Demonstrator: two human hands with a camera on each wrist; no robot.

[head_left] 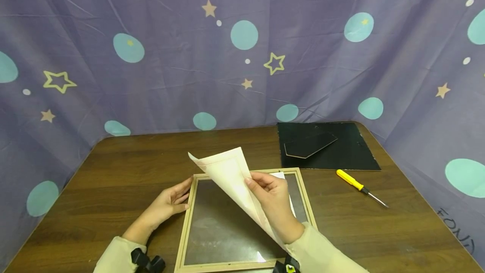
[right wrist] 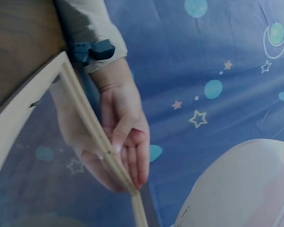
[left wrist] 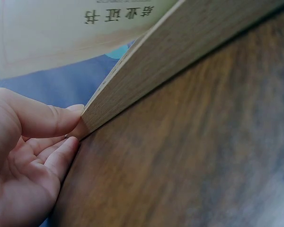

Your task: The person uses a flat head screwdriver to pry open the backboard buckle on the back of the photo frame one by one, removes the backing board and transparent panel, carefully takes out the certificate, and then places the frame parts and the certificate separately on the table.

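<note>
A light wood picture frame [head_left: 227, 266] with a glass pane [head_left: 216, 231] lies flat on the table in the head view. My left hand [head_left: 168, 202] rests at its left side near the far corner; in the left wrist view the thumb [left wrist: 52, 120] touches the wooden edge [left wrist: 128, 78]. Between thumb and fingers, my right hand [head_left: 274, 195] pinches a cream paper certificate [head_left: 231, 176], lifted and curled diagonally over the glass. Printed characters on the certificate [left wrist: 118, 16] appear upside down in the left wrist view. Part of the sheet is hidden behind the right hand.
Beyond the frame at the right lies a black backing board [head_left: 348, 151] with a stand flap [head_left: 310, 145]. A screwdriver [head_left: 350, 179] with a yellow handle lies right of the frame. A patterned curtain [head_left: 182, 75] hangs behind the wooden table [head_left: 125, 172].
</note>
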